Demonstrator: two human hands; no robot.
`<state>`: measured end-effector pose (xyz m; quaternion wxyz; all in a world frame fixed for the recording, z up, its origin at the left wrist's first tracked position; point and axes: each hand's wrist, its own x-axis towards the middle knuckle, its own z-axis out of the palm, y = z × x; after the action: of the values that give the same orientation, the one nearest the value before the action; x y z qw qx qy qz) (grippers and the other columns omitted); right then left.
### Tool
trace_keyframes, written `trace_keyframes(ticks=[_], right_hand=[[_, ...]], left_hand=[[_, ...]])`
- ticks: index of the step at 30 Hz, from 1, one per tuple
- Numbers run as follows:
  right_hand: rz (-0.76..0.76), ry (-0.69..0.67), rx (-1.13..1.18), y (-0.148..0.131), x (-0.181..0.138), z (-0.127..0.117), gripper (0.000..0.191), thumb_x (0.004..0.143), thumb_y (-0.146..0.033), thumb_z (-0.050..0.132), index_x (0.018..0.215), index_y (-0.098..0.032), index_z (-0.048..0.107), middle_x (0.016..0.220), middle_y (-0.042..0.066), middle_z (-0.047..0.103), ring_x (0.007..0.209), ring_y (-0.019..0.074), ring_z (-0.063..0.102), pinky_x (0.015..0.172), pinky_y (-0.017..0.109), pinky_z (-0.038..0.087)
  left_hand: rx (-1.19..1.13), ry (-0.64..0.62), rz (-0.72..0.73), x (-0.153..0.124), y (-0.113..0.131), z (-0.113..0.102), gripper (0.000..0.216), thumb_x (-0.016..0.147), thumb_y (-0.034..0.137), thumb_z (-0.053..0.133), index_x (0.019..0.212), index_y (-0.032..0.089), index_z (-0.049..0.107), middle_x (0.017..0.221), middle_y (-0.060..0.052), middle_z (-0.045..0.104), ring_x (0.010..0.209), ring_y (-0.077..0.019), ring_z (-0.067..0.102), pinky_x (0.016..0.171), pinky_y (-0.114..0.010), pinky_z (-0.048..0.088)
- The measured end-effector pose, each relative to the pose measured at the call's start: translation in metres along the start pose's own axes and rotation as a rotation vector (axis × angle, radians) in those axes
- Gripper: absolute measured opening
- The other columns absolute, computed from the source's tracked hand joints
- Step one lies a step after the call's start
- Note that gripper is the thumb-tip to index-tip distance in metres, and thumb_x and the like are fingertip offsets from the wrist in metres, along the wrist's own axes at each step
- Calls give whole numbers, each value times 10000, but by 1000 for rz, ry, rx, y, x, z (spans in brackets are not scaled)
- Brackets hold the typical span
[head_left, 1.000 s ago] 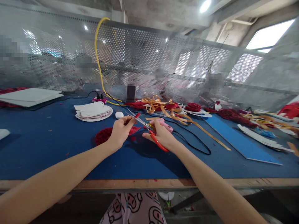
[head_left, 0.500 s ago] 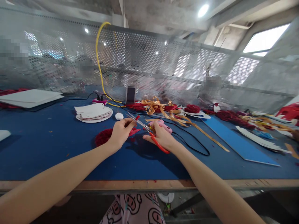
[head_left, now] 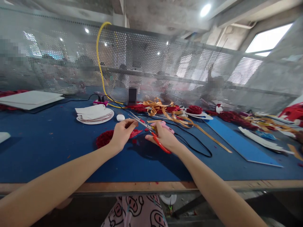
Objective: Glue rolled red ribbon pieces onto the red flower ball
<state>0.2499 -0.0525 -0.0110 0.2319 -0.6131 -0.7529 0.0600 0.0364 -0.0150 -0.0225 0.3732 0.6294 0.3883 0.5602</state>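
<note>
My left hand (head_left: 121, 134) is closed in a pinch at the middle of the table; what its fingertips hold is hidden. My right hand (head_left: 164, 137) grips the scissors (head_left: 161, 145) by their red-orange handles. Their metal blades point up and left, close to the left fingertips. A small red piece (head_left: 142, 120) shows right beside the blades. Under and behind my left hand lies a dark red fuzzy bundle (head_left: 104, 139), with a brighter red pointed piece (head_left: 135, 133) to its right. Partly behind my right hand is a pink tool (head_left: 167, 126), with a black cord near it.
White cut sheets (head_left: 94, 114) lie at the left, near a small white rounded case (head_left: 120, 117). Tangled gold ribbon (head_left: 156, 107) and red material spread along the back. A blue board (head_left: 241, 142) and white strips (head_left: 257, 141) lie at the right. Behind stands a perforated metal screen (head_left: 146, 63).
The small red strip stood up at the left fingertips, across the blades; now it shows lower and farther right, apart from the fingers. The hands have barely moved.
</note>
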Motion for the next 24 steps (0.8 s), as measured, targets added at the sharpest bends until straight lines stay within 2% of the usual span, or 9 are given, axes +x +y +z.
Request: trace_keyframes(ticks=[6, 10, 13, 15, 19, 24], right_hand=[[54, 93, 202, 0, 2, 3, 435, 847, -568, 649, 1079, -221, 527, 709, -22, 573, 666, 190, 564, 628, 313, 399], [108, 94, 639, -9, 1, 4, 470, 758, -555, 744, 1028, -236, 528, 750, -44, 576, 618, 138, 526, 579, 287, 415], [151, 79, 887, -21, -3, 0, 461, 717, -525, 789, 945, -246, 502, 705, -68, 541, 529, 102, 455, 509, 269, 366], [130, 96, 951, -27, -5, -3, 433, 718, -505, 792, 894, -243, 495, 690, -66, 538, 510, 94, 434, 494, 269, 346], [72, 122, 1003, -33, -7, -3, 436, 675, -418, 826, 886, -236, 491, 798, -33, 627, 566, 92, 484, 510, 258, 369], [131, 155, 1026, -35, -4, 2, 464, 618, -337, 837, 861, -240, 455, 739, -69, 632, 547, 77, 486, 497, 234, 347]], left_hand=[[-90, -56, -55, -3, -1, 3, 364, 804, 457, 735, 1005, 153, 748, 797, -39, 724, 614, -124, 583, 577, -242, 456], [-93, -148, -11, -7, 1, 4, 449, 788, 451, 756, 1112, 147, 690, 804, -38, 716, 647, -140, 620, 589, -248, 476], [-57, -216, 24, -9, 3, 5, 437, 786, 439, 761, 1108, 157, 673, 807, -33, 718, 693, -152, 647, 626, -253, 492], [-47, -257, 29, -11, 5, 6, 413, 784, 415, 761, 1103, 168, 671, 806, -24, 718, 702, -152, 651, 630, -252, 493], [-64, -292, 37, -13, 5, 9, 367, 772, 367, 761, 1078, 182, 676, 795, -11, 720, 681, -145, 647, 605, -245, 488], [-35, -312, 45, -14, 5, 10, 341, 798, 409, 746, 1048, 181, 696, 834, -29, 747, 706, -152, 667, 614, -246, 501]])
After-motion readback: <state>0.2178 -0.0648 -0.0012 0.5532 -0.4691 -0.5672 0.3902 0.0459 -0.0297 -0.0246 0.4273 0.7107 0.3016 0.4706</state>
